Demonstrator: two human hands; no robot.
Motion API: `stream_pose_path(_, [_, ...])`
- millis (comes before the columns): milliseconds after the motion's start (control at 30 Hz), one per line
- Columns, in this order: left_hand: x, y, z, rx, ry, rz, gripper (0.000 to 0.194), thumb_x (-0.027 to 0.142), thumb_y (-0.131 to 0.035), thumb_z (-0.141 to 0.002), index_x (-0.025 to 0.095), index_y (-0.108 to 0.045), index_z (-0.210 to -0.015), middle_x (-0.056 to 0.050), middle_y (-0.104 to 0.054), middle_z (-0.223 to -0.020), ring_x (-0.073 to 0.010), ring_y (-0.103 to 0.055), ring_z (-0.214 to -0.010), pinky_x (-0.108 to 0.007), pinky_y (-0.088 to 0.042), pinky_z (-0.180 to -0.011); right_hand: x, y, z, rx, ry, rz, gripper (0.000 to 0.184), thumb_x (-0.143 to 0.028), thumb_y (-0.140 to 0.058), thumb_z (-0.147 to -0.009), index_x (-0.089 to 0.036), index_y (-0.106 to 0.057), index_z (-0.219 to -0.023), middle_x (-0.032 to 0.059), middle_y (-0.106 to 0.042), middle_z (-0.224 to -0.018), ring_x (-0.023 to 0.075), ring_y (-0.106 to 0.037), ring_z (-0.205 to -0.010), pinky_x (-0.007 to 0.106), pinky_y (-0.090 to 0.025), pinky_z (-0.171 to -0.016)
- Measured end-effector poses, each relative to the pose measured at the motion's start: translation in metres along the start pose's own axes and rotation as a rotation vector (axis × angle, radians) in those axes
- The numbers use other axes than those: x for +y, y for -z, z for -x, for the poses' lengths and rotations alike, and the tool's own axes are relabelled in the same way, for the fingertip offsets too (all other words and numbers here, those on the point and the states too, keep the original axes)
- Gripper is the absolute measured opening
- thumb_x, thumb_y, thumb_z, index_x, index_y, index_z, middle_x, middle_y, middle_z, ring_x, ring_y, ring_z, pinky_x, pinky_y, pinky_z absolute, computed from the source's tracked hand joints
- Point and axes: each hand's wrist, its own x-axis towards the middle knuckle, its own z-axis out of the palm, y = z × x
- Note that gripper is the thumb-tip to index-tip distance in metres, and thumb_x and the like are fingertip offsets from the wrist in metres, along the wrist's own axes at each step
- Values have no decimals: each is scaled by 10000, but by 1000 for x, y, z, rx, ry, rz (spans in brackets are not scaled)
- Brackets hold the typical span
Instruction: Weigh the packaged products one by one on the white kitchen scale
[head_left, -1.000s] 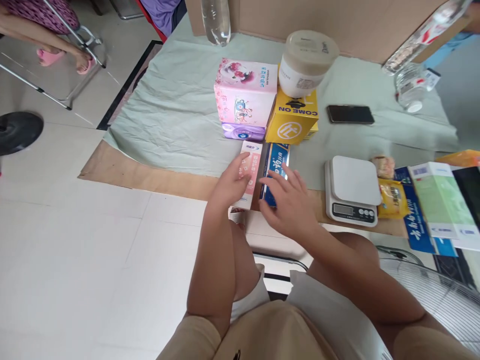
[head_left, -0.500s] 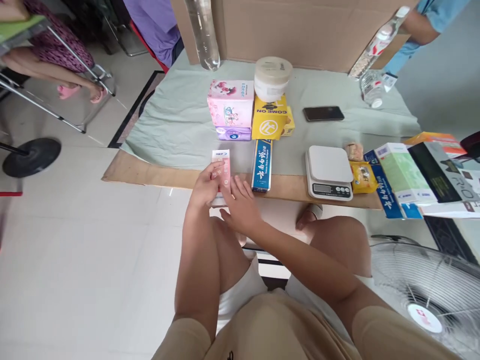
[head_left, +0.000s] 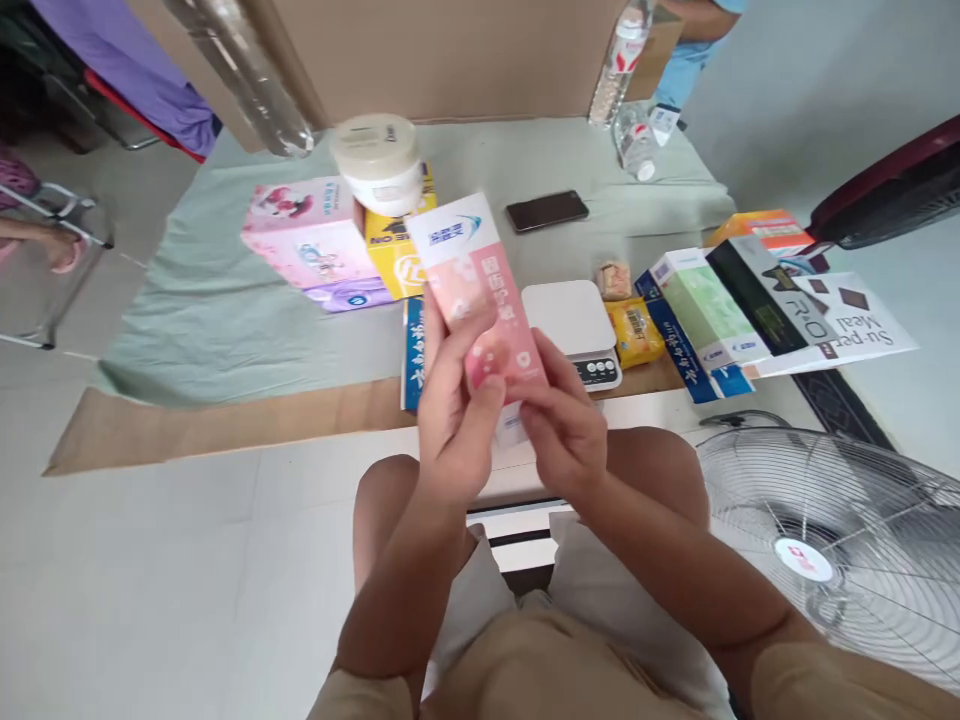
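Note:
A long pink and white toothpaste box [head_left: 480,290] is held up in front of me, tilted up and to the left. My left hand [head_left: 454,410] grips its lower half, thumb across the front. Fingers of my right hand [head_left: 566,425] pinch the box's lower right end. Behind the box a blue toothpaste box [head_left: 412,352] lies on the floor mat, mostly hidden, and a white kitchen scale [head_left: 574,325] sits just to the right.
On the green cloth [head_left: 225,320] stand pink tissue packs [head_left: 307,240], a yellow box [head_left: 397,262] with a white jar [head_left: 377,160] on top, a phone [head_left: 546,211] and bottles [head_left: 630,140]. Snack packets [head_left: 634,332] and several boxes [head_left: 705,315] lie right. A floor fan [head_left: 832,550] stands lower right.
The pink box has been lifted off the floor mat and raised toward me in both hands. My view has swung to the right.

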Motion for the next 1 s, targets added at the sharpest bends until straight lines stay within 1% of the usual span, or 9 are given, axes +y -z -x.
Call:
stream_pose_path(67, [-25, -27, -21, -85, 67, 68, 508, 398, -511, -1036, 299, -450, -1531, -5, -251, -1802, -250, -221, -1695, -391, -319, -1369, 28, 15, -10, 71, -114, 25, 357, -315, -458, -1050, -233, -778, -1186, 119, -600, -1591, 269, -574, -1500, 488, -561, -1193])
stream_pose_path(167, [-56, -60, -47, -186, 235, 101, 620, 333, -468, -1024, 172, -336, -1608, -99, -316, -1779, -215, -300, -1666, -368, -269, -1382, 66, 29, -22, 116, -226, 127, 385, -329, -434, -1056, -229, -754, -1245, 127, -601, -1591, 264, -610, -1463, 483, -587, -1160])
stream_pose_path(300, [-74, -82, -58, -244, 385, -35, 680, 382, -436, -1025, 115, -323, -1640, -126, -348, -1766, -243, -294, -1670, -440, -214, -1398, 88, 36, -25, 44, -229, 284, 408, -290, -403, -1061, -219, -726, -1299, 153, -587, -1600, 251, -652, -1413, 458, -612, -1107])
stream_pose_path(400, [-76, -85, -56, -239, 396, -192, 680, 421, -425, -1037, 124, -351, -1644, -118, -314, -1780, -253, -184, -1703, -471, -81, -1414, 87, 36, -21, -41, -157, 393, 414, -279, -405, -1063, -203, -707, -1335, 195, -520, -1647, 268, -621, -1447, 456, -603, -1093])
stream_pose_path(533, [-77, -85, -52, -249, 331, -260, 604, 462, -366, -1081, 238, -398, -1641, -52, -370, -1762, -249, -179, -1704, -512, -29, -1410, 90, 37, -17, -110, -147, 514, 418, -271, -389, -1062, -230, -694, -1346, 173, -559, -1619, 277, -541, -1522, 565, -408, -1272])
stream_pose_path(600, [-78, -86, -50, -260, 324, -289, 593, 497, -343, -1091, 282, -408, -1640, -23, -385, -1757, -255, -178, -1704, -522, -15, -1407, 97, 41, -16, -89, -152, 521, 436, -284, -371, -1058, -226, -665, -1374, 167, -560, -1616, 271, -527, -1530, 580, -346, -1302])
stream_pose_path(767, [-90, -92, -43, -126, 248, -360, 623, 549, -359, -1076, 236, -468, -1603, -75, -448, -1722, -279, -247, -1685, -502, -105, -1407, 110, 54, -17, 65, -114, 459, 454, -358, -367, -1042, -209, -624, -1387, 164, -552, -1606, 285, -518, -1516, 550, -388, -1273])
stream_pose_path(900, [-99, -89, -44, -28, 213, -423, 601, 575, -387, -1061, 215, -586, -1499, -111, -494, -1684, -297, -260, -1677, -533, -135, -1397, 111, 59, -16, 90, -188, 443, 487, -354, -328, -1032, -211, -623, -1391, 157, -560, -1600, 295, -508, -1517, 578, -344, -1297])
stream_pose_path(1000, [-98, -88, -49, -79, 202, -544, 519, 558, -443, -1043, 243, -702, -1365, -96, -470, -1698, -342, -141, -1704, -587, -47, -1391, 110, 56, -16, -7, -294, 441, 526, -354, -332, -1029, -191, -597, -1454, 144, -576, -1602, 308, -439, -1578, 601, -280, -1327])
